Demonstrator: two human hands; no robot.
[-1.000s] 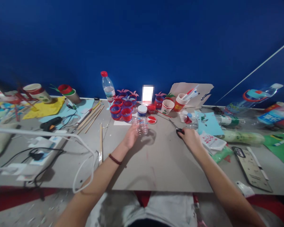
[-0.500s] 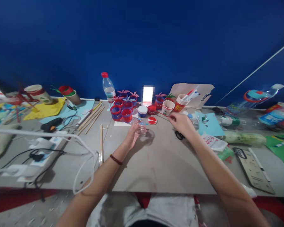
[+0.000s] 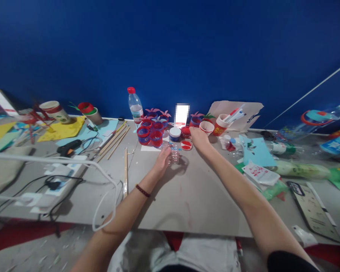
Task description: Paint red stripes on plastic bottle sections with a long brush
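My left hand (image 3: 163, 158) is closed around a clear ribbed plastic bottle piece (image 3: 174, 154), held just above the table. My right hand (image 3: 198, 139) reaches to a small red paint pot (image 3: 185, 131), its fingers pinched at the pot's right side. The thin paintbrush seen there earlier is now mostly hidden by that hand. Left of the pot stands a white-lidded blue jar (image 3: 175, 134). A round red and white lid (image 3: 186, 145) lies in front. Several red and blue painted cups (image 3: 144, 136) with petal-like tops cluster beyond my left hand.
A water bottle (image 3: 135, 107) stands behind the cups. Paper cups (image 3: 206, 127) and a cup of pens (image 3: 222, 124) are at right, before plastic bottles and a phone-like panel (image 3: 311, 211). At left lie wooden sticks (image 3: 113, 141), a glue gun (image 3: 69, 148) and a power strip (image 3: 61, 185) with cables.
My right hand has moved left along the brush to the red paint pot. My left hand still holds the bottle piece. The whole view has shifted slightly.
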